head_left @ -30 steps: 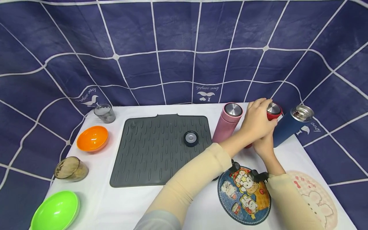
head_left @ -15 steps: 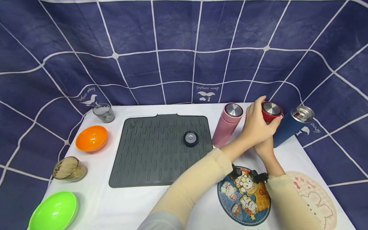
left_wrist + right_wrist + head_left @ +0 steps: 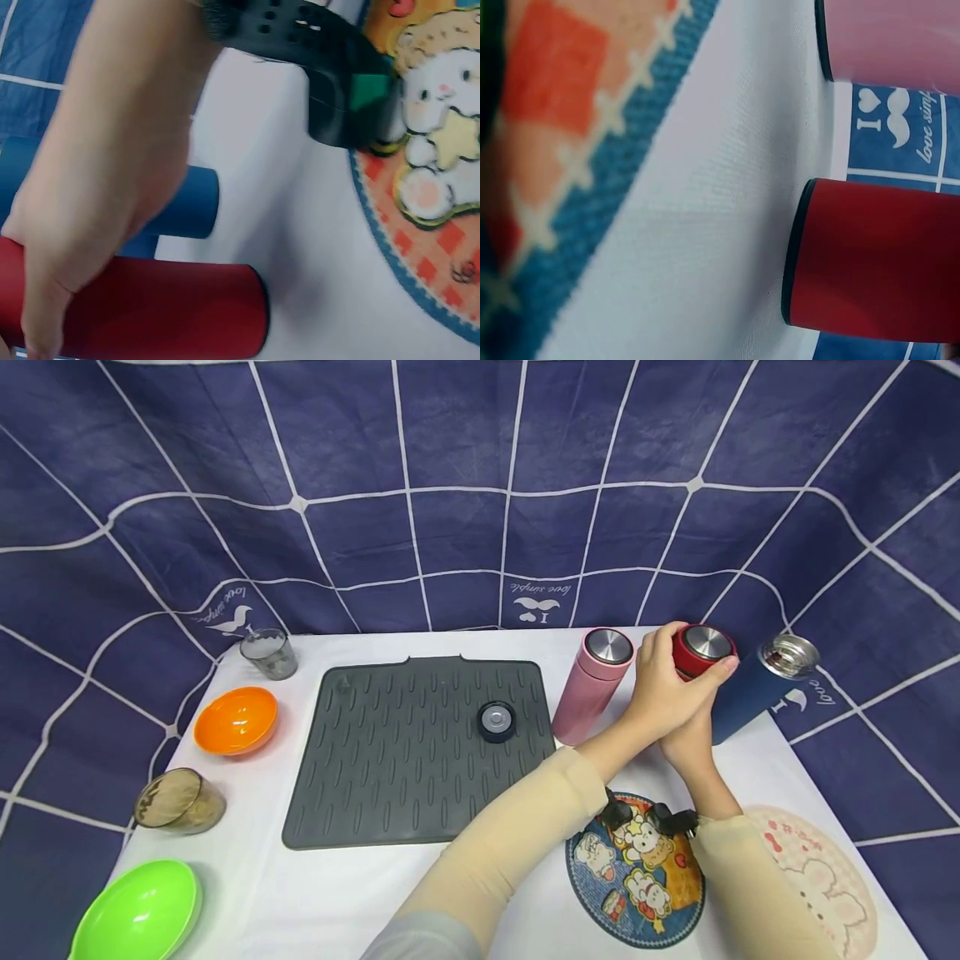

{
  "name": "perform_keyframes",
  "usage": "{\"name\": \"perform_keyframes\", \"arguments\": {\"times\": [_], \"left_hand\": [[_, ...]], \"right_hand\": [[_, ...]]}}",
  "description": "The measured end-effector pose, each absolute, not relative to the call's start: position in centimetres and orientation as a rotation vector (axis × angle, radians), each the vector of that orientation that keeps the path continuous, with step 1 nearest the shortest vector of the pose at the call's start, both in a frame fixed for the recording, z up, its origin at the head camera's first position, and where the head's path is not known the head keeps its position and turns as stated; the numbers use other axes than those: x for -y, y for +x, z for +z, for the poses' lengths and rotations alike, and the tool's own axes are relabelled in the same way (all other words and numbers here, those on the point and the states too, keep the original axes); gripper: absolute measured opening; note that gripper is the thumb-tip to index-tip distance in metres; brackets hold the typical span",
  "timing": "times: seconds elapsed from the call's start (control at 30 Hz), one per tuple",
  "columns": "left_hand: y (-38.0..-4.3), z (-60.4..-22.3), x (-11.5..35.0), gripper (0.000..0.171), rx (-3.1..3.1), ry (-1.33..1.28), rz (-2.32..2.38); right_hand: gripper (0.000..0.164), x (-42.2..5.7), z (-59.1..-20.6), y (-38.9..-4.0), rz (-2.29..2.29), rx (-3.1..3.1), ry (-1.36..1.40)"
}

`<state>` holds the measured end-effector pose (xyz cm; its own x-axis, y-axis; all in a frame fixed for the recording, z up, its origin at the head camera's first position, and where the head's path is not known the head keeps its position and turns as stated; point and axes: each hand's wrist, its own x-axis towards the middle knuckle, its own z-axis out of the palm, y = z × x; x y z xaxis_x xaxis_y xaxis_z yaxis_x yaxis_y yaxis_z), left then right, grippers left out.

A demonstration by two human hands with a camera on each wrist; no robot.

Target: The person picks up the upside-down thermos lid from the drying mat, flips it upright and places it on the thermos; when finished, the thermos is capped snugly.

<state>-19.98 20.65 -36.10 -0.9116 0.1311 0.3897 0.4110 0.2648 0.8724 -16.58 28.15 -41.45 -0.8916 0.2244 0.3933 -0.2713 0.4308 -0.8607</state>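
A red thermos (image 3: 703, 647) with a steel-topped lid is held upright in both hands. My left hand (image 3: 663, 689) grips its upper part, fingers on the far left side and thumb across the near side. Below it, my right hand (image 3: 688, 747) grips the body; in the left wrist view, the right hand (image 3: 97, 180) wraps the red thermos (image 3: 172, 307). Its base shows over the white cloth in the right wrist view. Just right stands a blue thermos (image 3: 750, 693) with a bare steel mouth; to the left, a lidded pink thermos (image 3: 588, 693).
A dark round lid (image 3: 497, 721) lies on the grey drying mat (image 3: 405, 760). Two round placemats, one denim-patterned (image 3: 637, 935) and one pale pink (image 3: 847, 893), lie in front. At left are an orange bowl (image 3: 236, 721), a green bowl (image 3: 138, 914) and two glasses.
The red thermos has shifted slightly left and looks raised, its lid showing larger. My left hand has turned around its top, uncovering more of the lid. The right hand stays around the body.
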Motion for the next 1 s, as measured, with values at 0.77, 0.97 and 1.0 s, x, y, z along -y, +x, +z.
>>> {"name": "perform_keyframes", "arguments": {"times": [0.77, 0.97, 1.0], "left_hand": [[-20.3, -37.1, -20.7, 0.079, 2.207, -0.533, -1.595], [-20.3, -37.4, -20.3, 0.064, 2.226, -0.655, -1.537], [-20.3, -37.4, -20.3, 0.065, 2.228, -0.672, -1.537]], "right_hand": [[0.072, -27.7, -41.1, -16.4, 1.452, 2.253, 0.014], [0.08, -27.7, -40.9, -16.3, 1.487, 2.239, -0.053], [0.076, -27.6, -40.9, -16.3, 1.489, 2.235, -0.065]]}}
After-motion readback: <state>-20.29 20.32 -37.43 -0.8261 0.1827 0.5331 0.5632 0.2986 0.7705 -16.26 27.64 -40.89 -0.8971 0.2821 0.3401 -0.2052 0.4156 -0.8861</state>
